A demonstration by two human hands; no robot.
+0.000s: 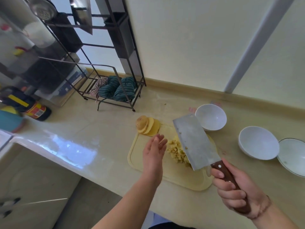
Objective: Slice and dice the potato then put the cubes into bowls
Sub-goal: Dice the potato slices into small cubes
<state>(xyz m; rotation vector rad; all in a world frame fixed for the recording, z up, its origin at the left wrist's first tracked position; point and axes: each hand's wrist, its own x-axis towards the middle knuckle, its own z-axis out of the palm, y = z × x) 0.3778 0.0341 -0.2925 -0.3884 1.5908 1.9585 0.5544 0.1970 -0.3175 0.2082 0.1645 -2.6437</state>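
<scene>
The left hand (pixel 154 148) is held flat and spread above the left part of the cutting board (pixel 142 164), fingers straight and together, pointing away from the person; nothing is held in it, and whether it touches the board cannot be told. The right hand (pixel 234 189) is wrapped round the wooden handle of a cleaver (pixel 194 142), fingers curled tightly. The blade is tilted, its flat face turned upward and its lower edge set against the pile of potato cubes (pixel 177 152) in the middle of the board, so that the right side of the pile is hidden behind the steel. The cubes lie between the spread left hand and the blade. At the far left corner of the board, a fan of potato slices (pixel 149 126) is seen, with the unpeeled end piece leaning at its left, partly overhanging the worktop (pixel 99 129).

Three white bowls are set on the worktop to the right of the board: one bowl (pixel 211 117) just behind the cleaver's tip, a second bowl (pixel 258 142) further right, and a third bowl (pixel 293 156) touching it at the picture's edge. A black wire rack (pixel 113 90) holding striped cloths (pixel 115 88) stands against the wall behind, and a dark bottle (pixel 35 110) lies well to the left.
</scene>
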